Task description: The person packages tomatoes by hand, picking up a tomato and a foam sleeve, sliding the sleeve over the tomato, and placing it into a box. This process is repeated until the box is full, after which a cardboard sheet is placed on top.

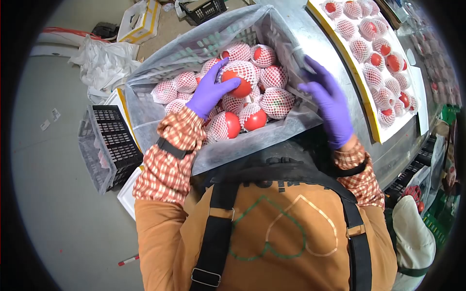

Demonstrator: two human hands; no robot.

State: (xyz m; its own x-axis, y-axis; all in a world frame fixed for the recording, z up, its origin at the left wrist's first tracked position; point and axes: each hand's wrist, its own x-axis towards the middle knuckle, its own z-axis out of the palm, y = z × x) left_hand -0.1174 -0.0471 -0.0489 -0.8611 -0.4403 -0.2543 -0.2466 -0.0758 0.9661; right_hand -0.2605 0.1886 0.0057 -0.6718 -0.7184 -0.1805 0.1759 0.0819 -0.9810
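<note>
In the head view, your left hand (pixel 206 94), in a purple glove, is curved around a round red fruit in a white foam net (pixel 244 76), thumb and fingers parted to its width. That fruit is above the other netted red fruits (pixel 277 103) in a large crate draped with a translucent whitish liner (pixel 213 157). Your purple-gloved right hand (pixel 332 102) is spread and holds nothing, just beside the liner's right edge; you cannot tell whether it touches. To its right, a white tray with a yellow side (pixel 371 125) carries rows of netted fruit on the grey metal surface (pixel 315 41).
</note>
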